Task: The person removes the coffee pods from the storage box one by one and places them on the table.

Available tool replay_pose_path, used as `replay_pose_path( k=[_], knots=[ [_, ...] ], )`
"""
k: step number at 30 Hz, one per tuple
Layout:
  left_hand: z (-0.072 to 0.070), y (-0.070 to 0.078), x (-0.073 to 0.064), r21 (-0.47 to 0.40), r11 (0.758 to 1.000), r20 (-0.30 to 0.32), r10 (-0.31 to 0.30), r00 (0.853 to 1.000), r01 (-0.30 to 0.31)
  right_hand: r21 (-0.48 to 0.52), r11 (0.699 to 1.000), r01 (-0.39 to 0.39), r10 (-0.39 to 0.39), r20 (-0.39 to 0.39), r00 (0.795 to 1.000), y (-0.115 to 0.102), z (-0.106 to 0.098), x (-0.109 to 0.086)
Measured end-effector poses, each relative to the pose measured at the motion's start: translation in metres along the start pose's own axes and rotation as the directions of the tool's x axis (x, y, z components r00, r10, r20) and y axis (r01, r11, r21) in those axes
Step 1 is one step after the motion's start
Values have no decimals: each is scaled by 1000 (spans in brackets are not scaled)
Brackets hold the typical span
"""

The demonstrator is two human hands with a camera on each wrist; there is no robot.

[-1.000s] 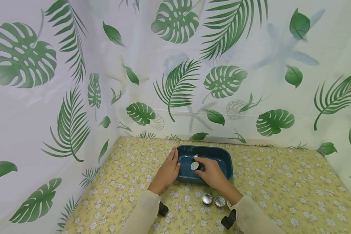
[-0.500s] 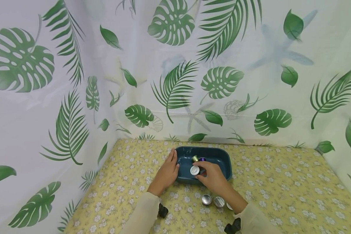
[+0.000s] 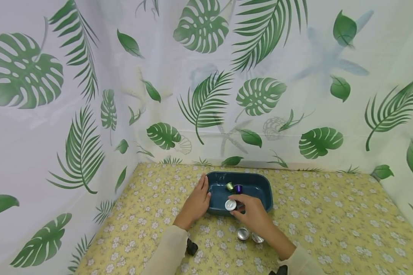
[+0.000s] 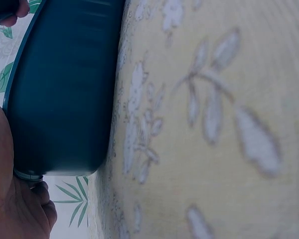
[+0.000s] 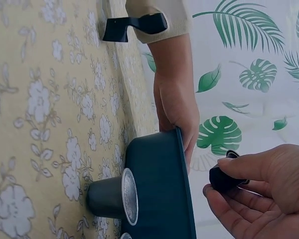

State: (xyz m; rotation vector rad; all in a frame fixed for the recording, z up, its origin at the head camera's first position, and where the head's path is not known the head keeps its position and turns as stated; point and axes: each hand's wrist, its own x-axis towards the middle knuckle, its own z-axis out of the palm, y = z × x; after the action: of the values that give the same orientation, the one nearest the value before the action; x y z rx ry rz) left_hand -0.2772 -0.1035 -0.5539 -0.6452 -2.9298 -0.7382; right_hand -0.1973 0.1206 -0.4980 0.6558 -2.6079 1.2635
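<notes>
A dark blue rectangular dish (image 3: 259,187) stands on the cloth. My left hand (image 3: 197,200) holds its left end, with the fingers along the outside and the thumb at the rim. Between thumb and fingers, my right hand (image 3: 252,214) pinches a dark coffee capsule (image 5: 224,178) over the dish's near side, its silver lid facing the head camera. A green capsule (image 3: 230,186) and a purple capsule (image 3: 238,189) lie together inside the dish.
In front of the dish, a silver-lidded capsule (image 3: 243,233) stands on the flowered yellow tablecloth (image 3: 151,221). Beside it another capsule (image 3: 257,238) is partly covered by my right wrist. A leaf-printed white curtain (image 3: 206,152) closes off the back and sides.
My right hand has drawn slightly toward me with the capsule, uncovering the green and purple capsules. My left hand stays on the dish.
</notes>
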Motion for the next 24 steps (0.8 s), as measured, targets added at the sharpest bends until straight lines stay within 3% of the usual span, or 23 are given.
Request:
replay_pose_path(
  k=[12,24],
  knots=[
    [1,1,-2,-9,1000,16,-29,999,29,55,998,-41,40,28,999,-7,0,-15],
    [0,0,0,-25,1000,15,-7,1000,8,65,996,-57,57,2,998,-7,-1,-29]
  ],
)
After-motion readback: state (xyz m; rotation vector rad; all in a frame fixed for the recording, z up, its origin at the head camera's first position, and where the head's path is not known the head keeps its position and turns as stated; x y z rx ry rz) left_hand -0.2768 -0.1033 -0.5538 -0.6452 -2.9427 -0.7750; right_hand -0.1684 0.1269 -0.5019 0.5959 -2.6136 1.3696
